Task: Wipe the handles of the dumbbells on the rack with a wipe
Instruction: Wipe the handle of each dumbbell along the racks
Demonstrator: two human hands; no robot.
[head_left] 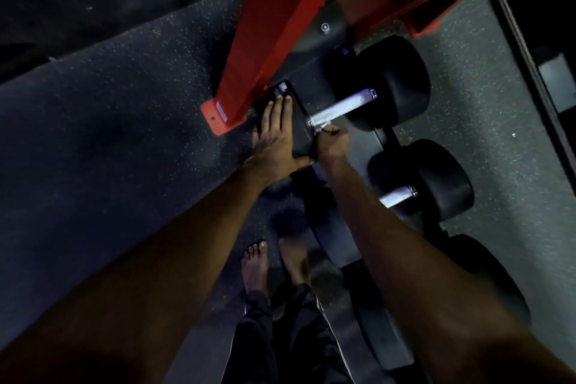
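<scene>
- Two bare arms [405, 259] were closest, and they reached from the near edge out to the far side.
- Between them, two bare feet [255, 265] stood on the dark, speckled floor [124, 109], with dark trousers [258, 337] above the ankles.
- Left hand [274, 134] lay flat on the near black end of the first dumbbell [392, 81]. Its fingers were straight and side by side, and it grasped nothing.
- Right hand [332, 142] was just to the right of the left hand, at the near end of the handle [341, 106]. Its fingers were curled and pinched a small white wipe [322, 127].
- Only a little bit of the wipe showed above the fingers, and it touched the shiny metal handle close to the near black end.
- The rest of the handle was bare and ran far right into the big round black end.
- A second dumbbell [442, 178] sat on the near right of the first one. Its own shiny bar [397, 196] peeked out from behind the right arm.
- A third dumbbell [480, 268] sat nearer still, mostly hidden by the right arm, so only a dark round end showed.
- All three sat in a row on the rack [274, 25], which had a thick red post going far up and a red foot left of the left hand.
</scene>
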